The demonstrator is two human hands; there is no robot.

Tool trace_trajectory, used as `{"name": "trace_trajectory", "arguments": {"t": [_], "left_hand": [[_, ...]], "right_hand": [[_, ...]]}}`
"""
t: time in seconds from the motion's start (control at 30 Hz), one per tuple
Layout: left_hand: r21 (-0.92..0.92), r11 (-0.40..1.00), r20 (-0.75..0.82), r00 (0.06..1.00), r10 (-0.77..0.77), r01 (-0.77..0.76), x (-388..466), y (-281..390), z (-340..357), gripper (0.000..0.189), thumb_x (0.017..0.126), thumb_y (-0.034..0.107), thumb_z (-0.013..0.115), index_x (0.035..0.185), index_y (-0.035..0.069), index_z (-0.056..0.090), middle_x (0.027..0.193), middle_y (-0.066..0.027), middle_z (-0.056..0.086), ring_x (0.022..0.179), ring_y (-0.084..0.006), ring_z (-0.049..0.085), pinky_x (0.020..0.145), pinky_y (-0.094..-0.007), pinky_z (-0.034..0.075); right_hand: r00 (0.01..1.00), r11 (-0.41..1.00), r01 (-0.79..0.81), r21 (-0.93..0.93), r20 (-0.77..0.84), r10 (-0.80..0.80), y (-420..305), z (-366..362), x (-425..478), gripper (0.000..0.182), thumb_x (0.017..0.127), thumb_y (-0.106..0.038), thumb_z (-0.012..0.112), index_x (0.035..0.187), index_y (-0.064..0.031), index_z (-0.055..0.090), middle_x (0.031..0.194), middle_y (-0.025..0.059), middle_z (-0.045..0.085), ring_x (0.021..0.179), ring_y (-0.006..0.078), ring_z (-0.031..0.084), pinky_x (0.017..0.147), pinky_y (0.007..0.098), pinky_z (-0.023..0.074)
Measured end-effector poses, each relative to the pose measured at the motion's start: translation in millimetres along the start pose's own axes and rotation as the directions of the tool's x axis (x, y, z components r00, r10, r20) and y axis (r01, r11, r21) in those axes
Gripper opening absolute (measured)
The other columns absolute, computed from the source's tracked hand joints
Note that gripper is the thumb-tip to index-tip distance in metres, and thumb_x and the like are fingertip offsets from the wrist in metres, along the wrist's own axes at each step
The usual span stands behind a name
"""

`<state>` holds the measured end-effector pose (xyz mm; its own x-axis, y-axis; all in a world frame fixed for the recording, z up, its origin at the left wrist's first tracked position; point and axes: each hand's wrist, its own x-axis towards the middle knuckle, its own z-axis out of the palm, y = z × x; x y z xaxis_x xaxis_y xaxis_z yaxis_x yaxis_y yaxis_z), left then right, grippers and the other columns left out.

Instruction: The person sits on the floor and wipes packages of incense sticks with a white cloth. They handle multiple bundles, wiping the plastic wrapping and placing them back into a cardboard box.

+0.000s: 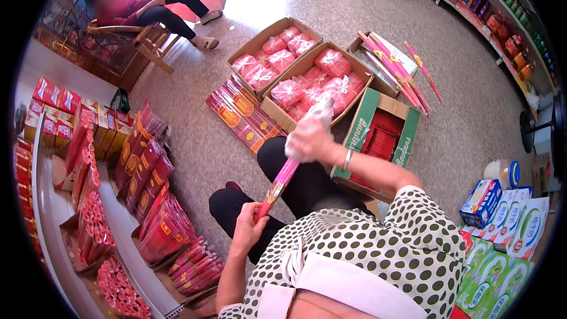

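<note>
A long, slim pink packet [284, 179], probably incense sticks, slants up across my lap with gold print near its lower part. My left hand [250, 227] grips its red lower end. Higher up, my right hand [312, 140] is closed round a white cloth [323, 108] wrapped about the packet; the cloth and fingers are blurred, and the packet's upper end is hidden. Just beyond the cloth stands an open cardboard box [275, 113] of pink plastic-wrapped bundles. Flat maroon packs [241, 108] with gold labels lie on the floor to its left.
A second carton [239, 55] of pink bundles adjoins the first. Nearby are a green-edged box [409, 128] of red packs and long pink packets [392, 64]. Stocked shelves [128, 212] flank my left; milk cartons [527, 230] stand at right. A person [133, 9] sits on a bamboo chair.
</note>
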<state>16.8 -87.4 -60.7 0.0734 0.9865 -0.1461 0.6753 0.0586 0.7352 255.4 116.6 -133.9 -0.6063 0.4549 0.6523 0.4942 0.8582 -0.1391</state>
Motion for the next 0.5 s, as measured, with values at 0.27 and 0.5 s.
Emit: {"name": "trace_trajectory", "arguments": {"t": [0.27, 0.5], "left_hand": [[0.311, 0.951, -0.108, 0.993, 0.042, -0.006, -2, 23, -3, 0.030, 0.074, 0.000, 0.060, 0.103, 0.005, 0.054, 0.089, -0.0146, 0.051, 0.081, -0.0348, 0.056, 0.067, -0.0415, 0.047], [0.277, 0.958, -0.126, 0.986, 0.110, -0.071, 5, 6, 2, 0.026, 0.077, 0.000, 0.058, 0.102, 0.003, 0.054, 0.087, -0.0156, 0.053, 0.077, -0.0340, 0.057, 0.064, -0.0400, 0.046]], "right_hand": [[0.998, 0.926, -0.010, 0.378, 0.058, -0.013, -82, -5, 6, 0.039, 0.069, -0.038, 0.068, 0.090, -0.0072, 0.057, 0.095, 0.0086, 0.052, 0.092, 0.0261, 0.051, 0.088, 0.0436, 0.0358], [0.992, 0.968, -0.116, -0.222, -0.072, 0.102, 62, -1, -31, 0.014, 0.077, -0.025, 0.056, 0.075, -0.0111, 0.060, 0.075, 0.0053, 0.057, 0.077, 0.0210, 0.057, 0.080, 0.0447, 0.0386]]}}
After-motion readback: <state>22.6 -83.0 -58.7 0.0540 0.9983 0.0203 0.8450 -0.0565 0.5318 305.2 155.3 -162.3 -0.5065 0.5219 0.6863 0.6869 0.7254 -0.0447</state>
